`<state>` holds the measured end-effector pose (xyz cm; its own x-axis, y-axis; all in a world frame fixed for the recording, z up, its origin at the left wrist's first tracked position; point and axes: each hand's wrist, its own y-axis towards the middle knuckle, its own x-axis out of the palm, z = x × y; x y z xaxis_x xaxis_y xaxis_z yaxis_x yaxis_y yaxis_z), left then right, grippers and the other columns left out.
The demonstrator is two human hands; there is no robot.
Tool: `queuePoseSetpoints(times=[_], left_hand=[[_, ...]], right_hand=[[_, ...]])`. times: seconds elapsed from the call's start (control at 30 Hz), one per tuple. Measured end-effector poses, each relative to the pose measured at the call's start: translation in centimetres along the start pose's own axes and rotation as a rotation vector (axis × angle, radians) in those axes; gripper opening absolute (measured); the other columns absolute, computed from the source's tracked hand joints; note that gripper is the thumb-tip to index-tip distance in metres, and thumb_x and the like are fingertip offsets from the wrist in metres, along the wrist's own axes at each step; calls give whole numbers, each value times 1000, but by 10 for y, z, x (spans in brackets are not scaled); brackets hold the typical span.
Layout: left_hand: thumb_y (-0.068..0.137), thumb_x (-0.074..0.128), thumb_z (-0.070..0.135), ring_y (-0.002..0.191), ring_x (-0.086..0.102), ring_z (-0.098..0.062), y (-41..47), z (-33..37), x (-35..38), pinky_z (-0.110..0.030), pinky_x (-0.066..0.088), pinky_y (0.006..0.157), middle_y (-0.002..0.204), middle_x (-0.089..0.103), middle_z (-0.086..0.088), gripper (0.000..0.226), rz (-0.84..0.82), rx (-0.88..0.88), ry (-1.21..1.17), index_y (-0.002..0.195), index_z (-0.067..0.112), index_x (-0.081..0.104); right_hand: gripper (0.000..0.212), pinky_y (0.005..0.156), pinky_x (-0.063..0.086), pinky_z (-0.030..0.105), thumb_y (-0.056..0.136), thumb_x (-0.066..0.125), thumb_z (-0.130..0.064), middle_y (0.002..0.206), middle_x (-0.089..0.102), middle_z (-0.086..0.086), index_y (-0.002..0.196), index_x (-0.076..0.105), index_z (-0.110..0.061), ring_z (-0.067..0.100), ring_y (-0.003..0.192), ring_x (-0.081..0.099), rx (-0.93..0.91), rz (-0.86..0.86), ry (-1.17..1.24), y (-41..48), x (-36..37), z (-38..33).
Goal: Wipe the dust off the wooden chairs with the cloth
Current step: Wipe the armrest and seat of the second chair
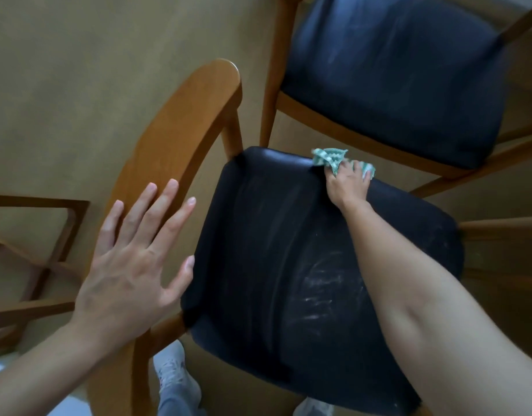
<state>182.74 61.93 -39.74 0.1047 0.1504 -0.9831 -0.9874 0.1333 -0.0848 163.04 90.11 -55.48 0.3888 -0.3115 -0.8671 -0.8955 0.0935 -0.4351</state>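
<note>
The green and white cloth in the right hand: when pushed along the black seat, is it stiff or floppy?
Probably floppy: the cloth bunches in crumpled folds beyond the right hand. Likely light, since a loose corner sticks out unsupported. On the dusty seat it may drag and bunch further.

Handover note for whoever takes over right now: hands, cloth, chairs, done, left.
Left hand: open, fingers spread over the near chair's backrest; contact unclear.
Right hand: grips the green-and-white cloth at the far edge of the near seat.
Done: hard to judge; pale dust streaks show mid-seat.
Left: those streaks, the wooden frame, and the second chair, whose seat looks dusty too.
</note>
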Motion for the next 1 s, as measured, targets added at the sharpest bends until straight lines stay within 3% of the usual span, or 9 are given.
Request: queuePoseSetpoints(times=[0.23, 0.33, 0.43, 0.53, 0.67, 0.73, 0.8, 0.9, 1.0], left_hand=[[85, 34, 47, 144, 12, -23, -1, 1, 0, -43, 5, 116, 156, 19, -8, 67, -17, -7, 42, 146, 17, 31], [85, 34, 47, 144, 13, -24, -1, 1, 0, -48, 10, 115, 156, 19, -8, 68, -15, -4, 49, 146, 18, 31], [86, 34, 46, 144, 15, -24, -3, 1, 1, -49, 12, 115, 155, 22, -8, 67, 10, -10, 41, 146, 17, 31], [86, 34, 45, 143, 17, -24, -2, 1, 0, -48, 13, 114, 154, 23, -8, 66, 23, -8, 22, 146, 17, 31], [86, 33, 46, 144, 14, -22, -3, 0, 1, -46, 11, 114, 155, 21, -6, 66, 14, -9, 29, 146, 19, 29], [86, 33, 46, 144, 14, -22, -3, 0, 1, -46, 11, 115, 155, 21, -6, 66, 12, -10, 23, 147, 19, 28], [87, 33, 46, 144, 13, -22, -3, 0, 1, -47, 11, 115, 155, 21, -6, 66, 10, -10, 16, 147, 19, 28], [87, 32, 46, 144, 13, -22, -3, 0, 0, -48, 13, 114, 155, 21, -6, 66, 6, -6, 11, 146, 19, 29], [87, 32, 46, 144, 14, -22, -3, -1, 0, -49, 13, 114, 155, 21, -6, 66, 4, -7, 8, 147, 19, 29]], right_hand=[[54, 116, -11, 45, 101, 30, -27, 159, 2, 1, 151, 13, -16, 26, 146, -7, -255, 45, -36, -58, 37, -26], [55, 117, 1, 45, 95, 43, -18, 156, 22, 5, 148, 28, -12, 29, 145, 14, -440, 113, 21, -109, 68, -26], [57, 116, 6, 41, 91, 52, -23, 153, 31, -1, 146, 35, -21, 22, 142, 23, -451, 119, 4, -128, 80, -25], [50, 115, 10, 37, 95, 49, -30, 150, 36, -5, 144, 37, -27, 17, 140, 27, -443, 140, 42, -121, 68, -25], [42, 108, 25, 35, 94, 44, -32, 136, 54, -2, 133, 52, -22, 17, 129, 44, -377, 127, 411, -122, 45, -21], [37, 96, 41, 38, 94, 42, -33, 116, 64, -3, 123, 60, -17, 18, 111, 56, -284, 139, 658, -127, 27, -19], [28, 84, 45, 34, 98, 44, -33, 100, 63, -8, 117, 60, -19, 14, 97, 58, -167, 111, 821, -131, 6, -20], [20, 84, 50, 26, 100, 43, -26, 99, 63, -9, 112, 56, -16, 8, 94, 61, -118, 119, 1126, -133, -30, -22], [18, 80, 53, 20, 101, 41, -22, 100, 65, -6, 107, 57, -16, 6, 93, 64, -113, 97, 1274, -131, -61, -19]])
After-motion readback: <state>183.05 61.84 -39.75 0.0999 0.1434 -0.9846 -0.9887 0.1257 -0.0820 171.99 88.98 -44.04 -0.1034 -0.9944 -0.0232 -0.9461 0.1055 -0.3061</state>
